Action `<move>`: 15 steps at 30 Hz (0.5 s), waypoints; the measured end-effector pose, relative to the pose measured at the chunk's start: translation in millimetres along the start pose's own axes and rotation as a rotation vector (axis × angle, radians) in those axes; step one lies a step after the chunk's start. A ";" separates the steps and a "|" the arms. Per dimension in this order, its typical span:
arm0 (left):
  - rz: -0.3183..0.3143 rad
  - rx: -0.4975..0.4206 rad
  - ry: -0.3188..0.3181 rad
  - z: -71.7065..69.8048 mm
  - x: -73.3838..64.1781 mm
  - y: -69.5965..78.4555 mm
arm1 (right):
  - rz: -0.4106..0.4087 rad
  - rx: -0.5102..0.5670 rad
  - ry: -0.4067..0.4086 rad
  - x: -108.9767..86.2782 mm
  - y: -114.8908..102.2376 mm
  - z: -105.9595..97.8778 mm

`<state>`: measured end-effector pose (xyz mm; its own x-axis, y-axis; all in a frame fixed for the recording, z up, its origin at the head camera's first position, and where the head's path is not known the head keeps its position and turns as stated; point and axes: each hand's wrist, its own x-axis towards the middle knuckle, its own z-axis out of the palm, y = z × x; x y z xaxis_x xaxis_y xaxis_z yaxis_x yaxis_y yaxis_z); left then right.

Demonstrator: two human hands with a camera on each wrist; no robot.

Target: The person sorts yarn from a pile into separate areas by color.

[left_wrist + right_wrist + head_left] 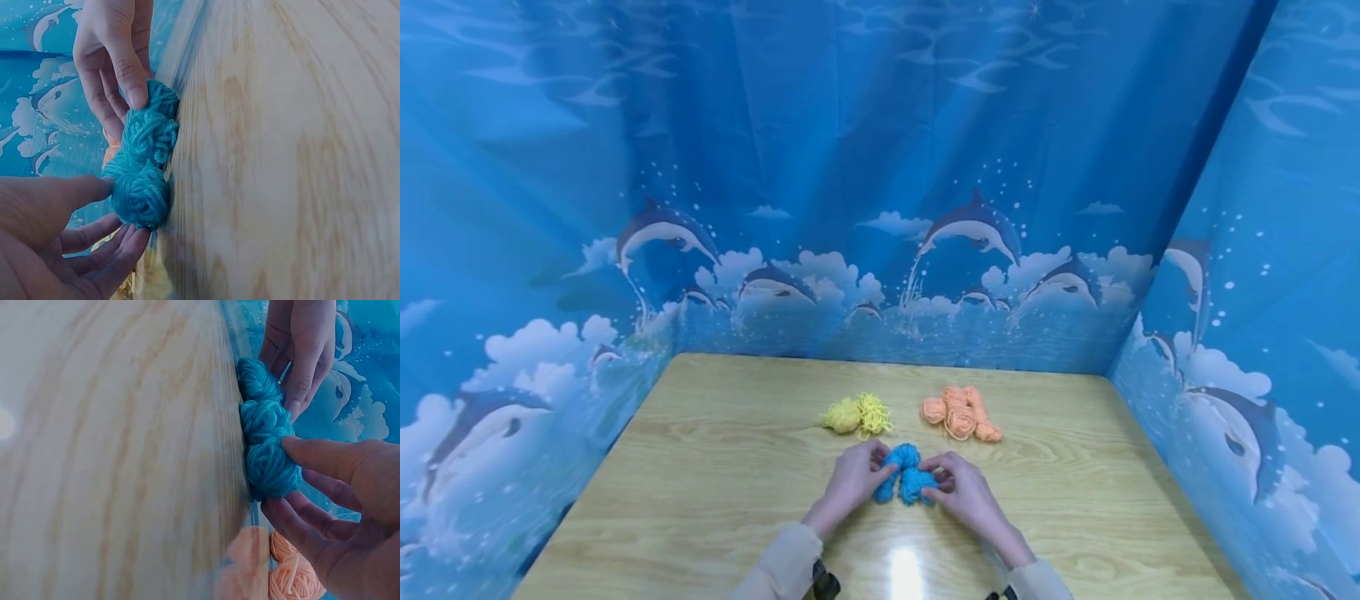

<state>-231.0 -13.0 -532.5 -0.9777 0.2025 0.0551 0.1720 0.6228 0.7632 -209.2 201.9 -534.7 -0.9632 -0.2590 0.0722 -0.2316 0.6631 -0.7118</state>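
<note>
Small bundles of blue yarn (915,484) lie bunched together on the wooden table, between the two hands. My left hand (854,477) holds the left side of the bunch, thumb on the near side and fingers around the far side. In the left wrist view, its thumb and fingertips touch a rounded blue yarn ball (142,197). From the other side, my right hand (961,493) grips the right-hand blue yarn ball (272,467) between thumb and fingers. The fingertips behind the yarn are partly hidden in the head view.
Behind the left hand lies yellow yarn (856,415) in a loose pile. Several peach yarn balls (959,414) sit behind the right hand. The wooden table (715,467) is bounded at the back and sides by a blue dolphin-print curtain (820,167).
</note>
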 end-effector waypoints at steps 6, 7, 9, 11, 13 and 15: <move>0.004 -0.019 -0.012 -2.2 0.9 -0.5 | -0.006 -0.006 0.014 -0.9 -2.6 -1.8; 0.004 -0.021 -0.013 -2.5 0.8 -0.2 | -0.009 -0.011 0.016 -1.0 -3.1 -2.0; 0.004 -0.020 -0.014 -3.1 0.3 0.2 | -0.019 -0.023 0.021 -1.2 -3.7 -1.9; 0.006 -0.020 -0.014 -4.0 -0.4 0.3 | -0.024 -0.032 0.028 -1.6 -3.9 -1.6; 0.008 -0.017 -0.011 -5.2 -1.3 0.1 | -0.029 -0.038 0.039 -2.2 -4.0 -1.5; 0.017 -0.025 -0.004 -6.9 -2.4 -0.3 | -0.032 -0.035 0.055 -3.1 -4.3 -1.8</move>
<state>-229.6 -19.0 -528.4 -0.9741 0.2164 0.0655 0.1856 0.5999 0.7782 -205.5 201.2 -530.6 -0.9611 -0.2418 0.1333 -0.2658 0.6795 -0.6839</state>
